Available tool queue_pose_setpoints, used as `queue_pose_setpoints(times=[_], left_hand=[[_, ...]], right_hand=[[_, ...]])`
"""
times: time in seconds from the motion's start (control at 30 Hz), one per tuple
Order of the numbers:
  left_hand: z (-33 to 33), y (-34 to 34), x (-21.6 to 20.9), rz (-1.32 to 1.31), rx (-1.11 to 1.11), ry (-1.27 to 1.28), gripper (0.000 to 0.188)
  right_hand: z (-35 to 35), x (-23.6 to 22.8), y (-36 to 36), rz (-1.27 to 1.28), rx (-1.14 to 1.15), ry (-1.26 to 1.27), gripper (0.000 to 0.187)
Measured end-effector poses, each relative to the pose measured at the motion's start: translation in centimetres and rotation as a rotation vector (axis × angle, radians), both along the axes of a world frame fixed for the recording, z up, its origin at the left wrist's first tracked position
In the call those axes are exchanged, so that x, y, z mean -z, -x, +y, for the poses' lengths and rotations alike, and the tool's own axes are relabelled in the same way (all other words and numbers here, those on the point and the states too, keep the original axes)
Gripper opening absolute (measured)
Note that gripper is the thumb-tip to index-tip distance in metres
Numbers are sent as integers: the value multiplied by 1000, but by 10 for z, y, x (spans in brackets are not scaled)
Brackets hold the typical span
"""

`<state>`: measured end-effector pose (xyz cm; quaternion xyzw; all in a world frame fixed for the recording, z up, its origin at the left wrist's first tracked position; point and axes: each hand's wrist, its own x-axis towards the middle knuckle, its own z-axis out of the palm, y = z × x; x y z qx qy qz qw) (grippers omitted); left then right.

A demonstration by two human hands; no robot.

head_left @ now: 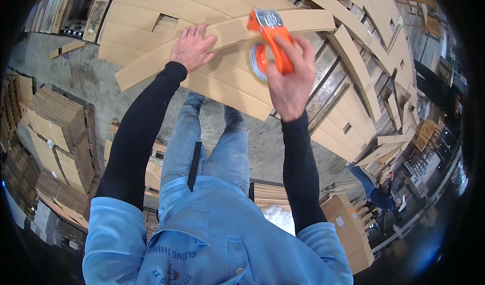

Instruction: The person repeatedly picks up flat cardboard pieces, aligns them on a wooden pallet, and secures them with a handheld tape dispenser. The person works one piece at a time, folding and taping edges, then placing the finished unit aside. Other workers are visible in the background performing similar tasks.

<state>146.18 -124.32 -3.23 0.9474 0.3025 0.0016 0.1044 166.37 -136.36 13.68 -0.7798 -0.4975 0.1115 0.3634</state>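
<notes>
My right hand (293,85) is closed around an orange hand-held tape dispenser (281,50) with a metal head and a roll of clear tape (256,58). Motion slightly blurs the dispenser, which is over a long, narrow cardboard strip (139,72). Farther left, my left hand (192,47) grips the same strip, with its fingers bent over it and its thumb apart. Beneath the strip lie large flat cardboard sheets (232,85), one with a rectangular cutout (164,24). The dispenser partly hides the strip, so I cannot tell whether its head touches the cardboard.
Bundled flat cardboard (55,118) is stacked at the left. More cardboard pieces (356,68) lie across wooden pallets (326,65) on the right. A large carton (348,229) stands at the lower right. Beyond it, another person (381,198) is near wooden racks (426,136).
</notes>
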Motion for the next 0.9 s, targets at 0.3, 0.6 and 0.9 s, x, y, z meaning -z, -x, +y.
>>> queue_pose_setpoints(times=[0.3, 0.6, 0.9], left_hand=[[5, -9, -8, 113, -12, 69, 39], [3, -5, -3, 120, -25, 66, 43], [2, -54, 3, -139, 175, -142, 36]], right_hand=[[93, 63, 22, -323, -273, 735, 27], [-17, 65, 22, -255, -296, 584, 46], [-45, 106, 24, -256, -223, 534, 53]])
